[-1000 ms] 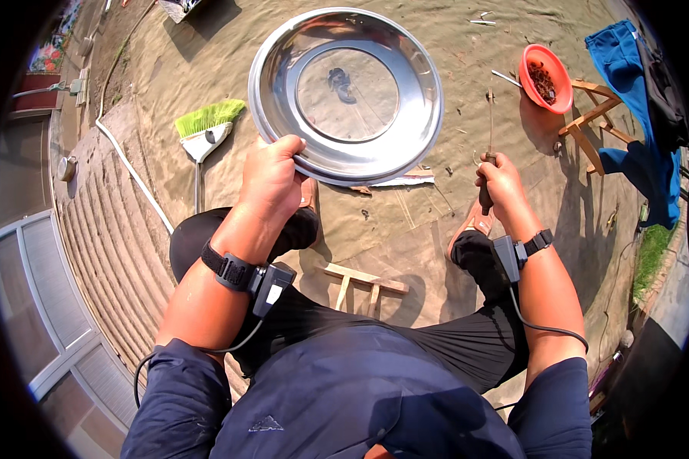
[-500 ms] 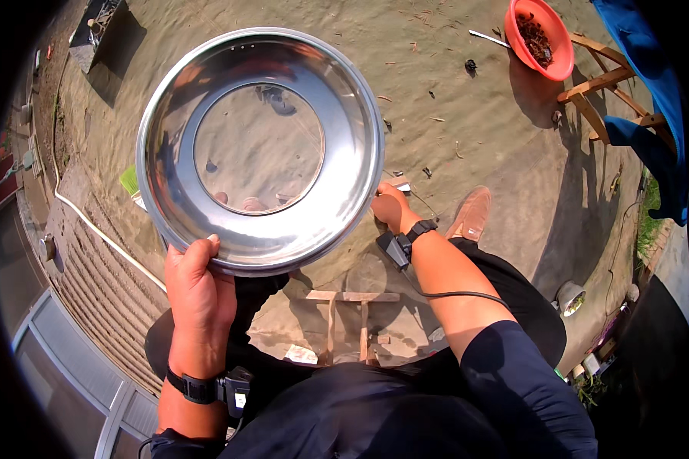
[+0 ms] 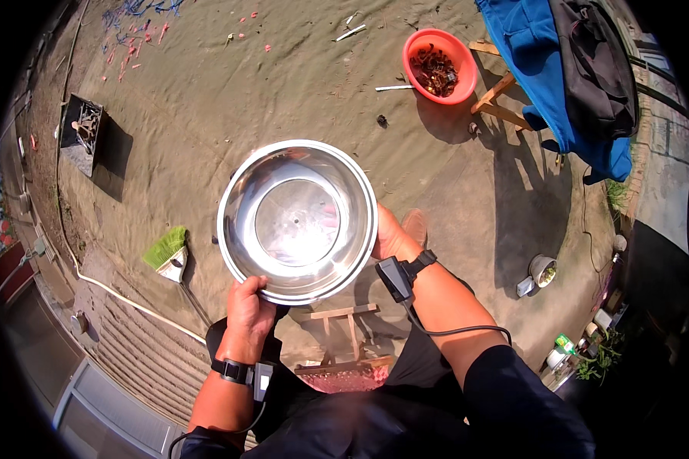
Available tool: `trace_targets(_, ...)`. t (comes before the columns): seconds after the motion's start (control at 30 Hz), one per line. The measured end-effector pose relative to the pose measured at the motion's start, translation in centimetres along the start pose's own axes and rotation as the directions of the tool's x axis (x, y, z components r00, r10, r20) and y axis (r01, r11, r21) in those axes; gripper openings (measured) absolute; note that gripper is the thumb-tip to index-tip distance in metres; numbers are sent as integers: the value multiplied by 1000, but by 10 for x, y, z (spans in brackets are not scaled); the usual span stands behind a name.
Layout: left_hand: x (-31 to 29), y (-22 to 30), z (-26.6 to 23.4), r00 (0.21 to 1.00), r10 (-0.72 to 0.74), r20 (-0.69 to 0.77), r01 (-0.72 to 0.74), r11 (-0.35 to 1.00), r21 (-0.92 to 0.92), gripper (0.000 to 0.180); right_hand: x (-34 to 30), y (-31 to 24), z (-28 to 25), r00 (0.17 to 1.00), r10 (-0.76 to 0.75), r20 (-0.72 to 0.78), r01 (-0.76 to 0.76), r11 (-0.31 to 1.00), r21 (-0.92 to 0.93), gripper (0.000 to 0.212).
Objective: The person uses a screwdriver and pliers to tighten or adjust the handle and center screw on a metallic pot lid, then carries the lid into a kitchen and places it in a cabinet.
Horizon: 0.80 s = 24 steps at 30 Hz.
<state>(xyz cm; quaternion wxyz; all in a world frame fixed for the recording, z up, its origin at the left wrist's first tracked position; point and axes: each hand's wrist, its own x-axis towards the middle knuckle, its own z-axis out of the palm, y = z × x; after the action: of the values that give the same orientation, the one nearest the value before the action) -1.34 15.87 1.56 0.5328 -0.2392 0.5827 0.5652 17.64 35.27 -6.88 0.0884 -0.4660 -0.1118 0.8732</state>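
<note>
A shiny round metal basin [image 3: 297,222] is held up in front of me, its hollow side facing me and its inside bare. My left hand [image 3: 250,314] closes on the rim at the lower left, with the thumb over the edge. On the right side my right hand [image 3: 393,236] supports the basin, its fingers partly hidden behind the rim. Wrist straps with small black devices sit on both arms.
A green-bristled broom [image 3: 166,252] lies left of the basin, with a black dustpan [image 3: 80,153] farther out. An orange-red bowl [image 3: 468,73] of dark brown bits stands by a wooden-legged seat draped with a blue garment [image 3: 524,38]. A low wooden stool [image 3: 344,366] is beneath me.
The basin has come down and tilted, still between both hands, and looks smaller. My view has shifted, so the whole broom and more of the draped seat now show.
</note>
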Motion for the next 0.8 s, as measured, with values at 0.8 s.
trace_targets(0.8,-371,7,561,431,-473,769,-315,719,619,54,-597,-279,-97,640,-735,-225,742,514,431,82)
